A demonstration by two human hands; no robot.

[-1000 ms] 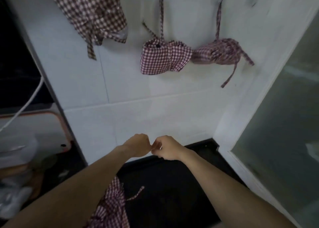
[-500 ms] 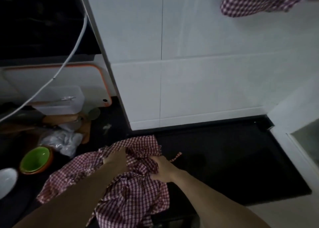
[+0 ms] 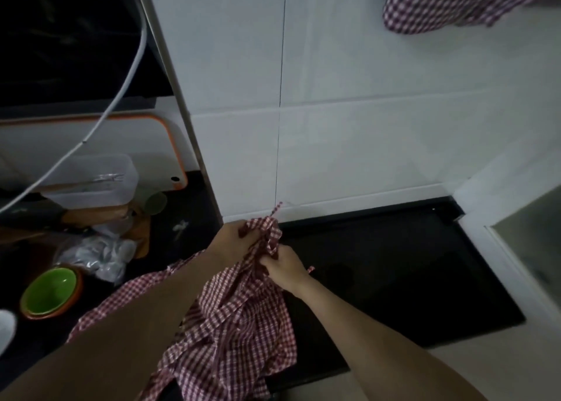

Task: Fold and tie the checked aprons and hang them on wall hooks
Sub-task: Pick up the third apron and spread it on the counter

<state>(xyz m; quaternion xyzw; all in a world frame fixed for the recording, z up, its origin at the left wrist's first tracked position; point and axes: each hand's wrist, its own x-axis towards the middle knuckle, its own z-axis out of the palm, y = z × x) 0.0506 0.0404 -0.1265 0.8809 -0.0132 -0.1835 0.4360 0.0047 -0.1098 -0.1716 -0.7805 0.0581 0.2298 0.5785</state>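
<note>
A red-and-white checked apron [image 3: 239, 324] lies crumpled on the black counter [image 3: 394, 273] and is bunched upward at its top. My left hand [image 3: 232, 238] grips the raised bunch of cloth near the wall. Just below and to the right, my right hand [image 3: 282, 267] pinches the same cloth. A thin apron strap [image 3: 277, 209] sticks up above my left hand. Another checked apron [image 3: 455, 2] hangs on the white tiled wall at the top right; its hook is out of view.
Left of a metal wall edge [image 3: 179, 103] the counter holds a green bowl [image 3: 50, 291], crumpled plastic [image 3: 100, 255], a clear lidded box [image 3: 91, 179] and an orange-rimmed white board [image 3: 164, 145]. A white cable [image 3: 121, 87] hangs across. A glass panel [image 3: 531, 236] stands at right.
My head tilted down from the hung aprons to the counter. Both hands dropped from mid-air onto the loose apron, took hold of it and lifted its top edge toward the wall.
</note>
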